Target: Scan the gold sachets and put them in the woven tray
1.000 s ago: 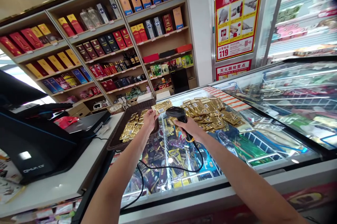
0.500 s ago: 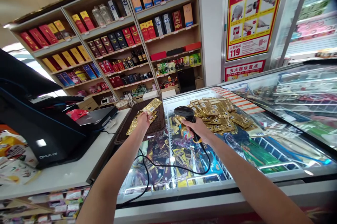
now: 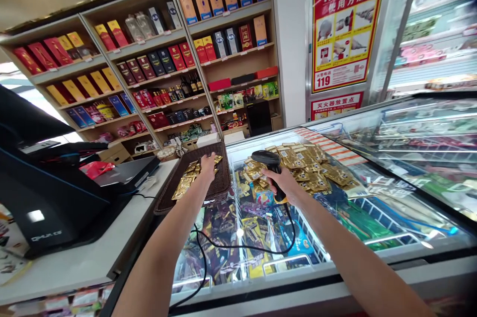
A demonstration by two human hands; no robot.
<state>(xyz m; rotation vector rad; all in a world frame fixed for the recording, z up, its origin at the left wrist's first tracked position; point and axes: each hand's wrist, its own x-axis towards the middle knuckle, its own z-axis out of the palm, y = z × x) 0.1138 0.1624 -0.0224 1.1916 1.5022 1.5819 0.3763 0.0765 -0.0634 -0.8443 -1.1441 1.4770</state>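
Note:
My right hand (image 3: 281, 182) is wrapped round the handle of a black barcode scanner (image 3: 267, 159), whose head points left over the freezer's glass top. Under and beside it lies a pile of gold foil packets (image 3: 298, 158). My left hand (image 3: 207, 164) is over a dark brown woven basket (image 3: 219, 185), its fingers apart and no packet visible in them. More gold packets (image 3: 188, 178) lie in the basket, partly hidden by this hand and forearm. From the scanner a black cable (image 3: 246, 246) loops across the glass to the left.
On the left a black checkout machine (image 3: 74, 198) stands on a white counter (image 3: 93, 262). Beneath the freezer glass (image 3: 261, 267) are colourful ice-cream packs and white wire baskets. Shelves (image 3: 164, 76) of boxes and bottles line the back, beside a red fire-hydrant poster (image 3: 345, 29).
My left hand has let go of a gold packet into the basket. The scanner stays in my right hand over the pile. The whole view has shifted slightly.

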